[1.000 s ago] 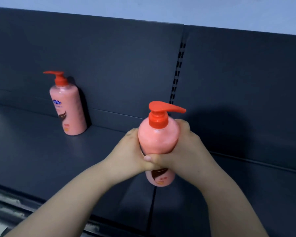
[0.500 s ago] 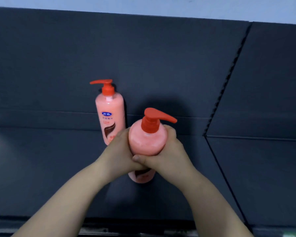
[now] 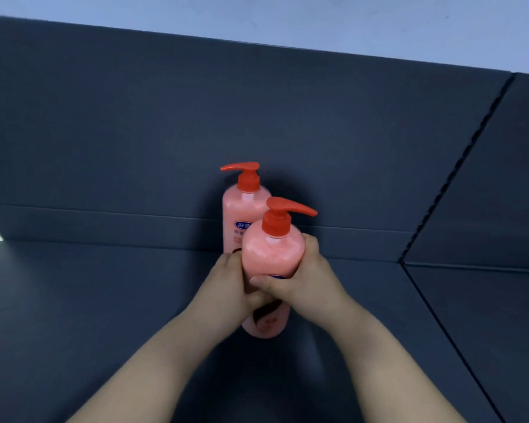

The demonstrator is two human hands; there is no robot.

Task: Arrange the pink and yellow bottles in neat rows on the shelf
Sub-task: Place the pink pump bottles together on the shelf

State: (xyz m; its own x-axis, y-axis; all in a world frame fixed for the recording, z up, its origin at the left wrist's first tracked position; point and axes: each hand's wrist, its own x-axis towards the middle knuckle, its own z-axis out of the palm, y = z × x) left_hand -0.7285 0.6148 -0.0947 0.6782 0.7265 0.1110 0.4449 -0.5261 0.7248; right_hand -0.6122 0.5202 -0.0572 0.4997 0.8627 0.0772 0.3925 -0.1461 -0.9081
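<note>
A shop: dark metal retail shelf point(image 3: 104, 300) with a slotted upright point(image 3: 440, 190) in its back panel, stocked with pink pump bottles point(image 3: 237, 209)

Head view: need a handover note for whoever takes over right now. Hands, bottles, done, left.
Left hand: grips the front pink bottle from its left side.
Right hand: grips the same bottle from the right, thumb across the front.
Rear pink bottle: upright on the shelf against the back panel, spout pointing left.
Front bottle: upright, directly in front of the rear one, spout pointing right; cannot tell if its base is down.
Done: one bottle placed.
Left: set this one down, release, match spouts. No yellow bottles in view.
</note>
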